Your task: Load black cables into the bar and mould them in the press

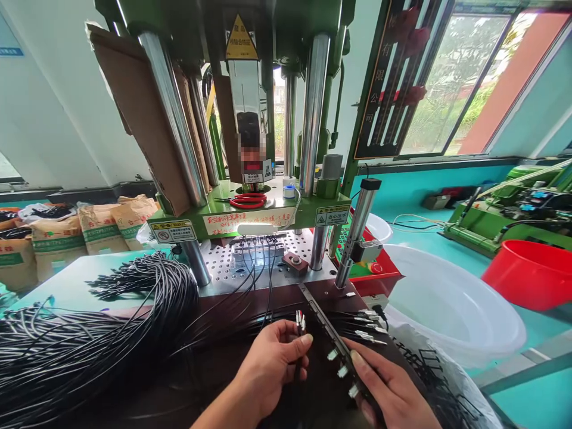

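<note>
Your left hand (274,360) pinches cable ends (300,323) just beside the bar (328,327) your right hand (393,381) grips; it looks part-filled, three pale pieces (342,372) along it, those ends not on it.

The bar (325,323) looks like dark metal with a dull sheen, while the wire tips (300,322) are bright, shiny metal. Smooth black plastic seems to coat the cables (172,298). The posts (316,113) are polished, mirror-like metal; the drilled plate (218,261) is metal too. The counter (201,375) has a smooth, dark, faintly glossy top. The cardboard (127,101) is matt and ragged-edged, the sacks (58,245) creased paper, the red tub (531,277) glossy plastic.
</note>
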The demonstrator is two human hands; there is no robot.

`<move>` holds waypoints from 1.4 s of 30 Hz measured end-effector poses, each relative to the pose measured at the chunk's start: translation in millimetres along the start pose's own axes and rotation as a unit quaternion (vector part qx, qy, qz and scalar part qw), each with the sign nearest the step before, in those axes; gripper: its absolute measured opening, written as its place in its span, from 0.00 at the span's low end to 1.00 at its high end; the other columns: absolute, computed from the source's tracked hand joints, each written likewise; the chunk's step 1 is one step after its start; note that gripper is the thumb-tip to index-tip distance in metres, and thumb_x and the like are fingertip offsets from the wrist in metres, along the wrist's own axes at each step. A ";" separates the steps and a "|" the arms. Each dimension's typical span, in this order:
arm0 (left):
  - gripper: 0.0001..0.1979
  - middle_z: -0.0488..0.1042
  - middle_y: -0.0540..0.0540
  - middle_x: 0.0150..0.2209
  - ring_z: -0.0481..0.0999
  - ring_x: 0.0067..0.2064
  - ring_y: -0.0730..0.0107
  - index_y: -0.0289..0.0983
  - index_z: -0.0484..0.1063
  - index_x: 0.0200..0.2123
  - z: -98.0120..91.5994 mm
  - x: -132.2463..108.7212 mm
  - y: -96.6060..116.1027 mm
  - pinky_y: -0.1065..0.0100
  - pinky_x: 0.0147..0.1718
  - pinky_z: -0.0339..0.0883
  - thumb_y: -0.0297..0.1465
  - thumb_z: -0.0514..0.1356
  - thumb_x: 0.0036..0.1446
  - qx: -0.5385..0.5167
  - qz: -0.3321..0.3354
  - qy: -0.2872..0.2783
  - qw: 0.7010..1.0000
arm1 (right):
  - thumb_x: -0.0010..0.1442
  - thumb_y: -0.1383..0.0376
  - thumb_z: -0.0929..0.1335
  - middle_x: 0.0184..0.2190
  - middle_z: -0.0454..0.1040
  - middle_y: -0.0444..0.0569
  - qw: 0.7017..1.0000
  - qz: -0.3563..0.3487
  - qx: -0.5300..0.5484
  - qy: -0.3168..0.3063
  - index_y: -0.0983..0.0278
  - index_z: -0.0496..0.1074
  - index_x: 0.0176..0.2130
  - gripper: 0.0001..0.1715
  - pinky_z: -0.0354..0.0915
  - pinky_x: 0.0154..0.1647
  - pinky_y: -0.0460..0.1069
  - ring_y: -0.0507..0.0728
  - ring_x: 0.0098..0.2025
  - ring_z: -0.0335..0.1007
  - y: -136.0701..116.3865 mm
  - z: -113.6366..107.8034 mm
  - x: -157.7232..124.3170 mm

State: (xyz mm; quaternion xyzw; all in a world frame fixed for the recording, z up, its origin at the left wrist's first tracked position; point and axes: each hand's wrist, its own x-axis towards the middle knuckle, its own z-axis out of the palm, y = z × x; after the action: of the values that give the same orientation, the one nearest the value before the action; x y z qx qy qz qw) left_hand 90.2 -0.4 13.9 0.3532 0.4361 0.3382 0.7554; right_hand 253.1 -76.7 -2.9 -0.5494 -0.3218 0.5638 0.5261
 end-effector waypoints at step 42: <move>0.13 0.59 0.58 0.17 0.49 0.14 0.86 0.38 0.61 0.24 12.4 5.0 -5.1 0.75 0.12 0.36 0.35 0.64 0.45 0.087 -0.034 -0.004 0.996 | 0.55 0.44 0.66 0.17 0.64 0.41 0.993 -0.061 -0.103 -0.007 0.60 0.75 0.49 0.31 0.46 0.11 0.42 0.46 0.14 0.49 -0.2 1.5 3.2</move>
State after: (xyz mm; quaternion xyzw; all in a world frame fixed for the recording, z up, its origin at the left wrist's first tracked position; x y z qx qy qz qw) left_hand 104.3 -2.0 12.2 0.4038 0.4727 0.2723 0.7344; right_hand 252.3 -73.4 -3.3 -0.5761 -0.4147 0.4987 0.4973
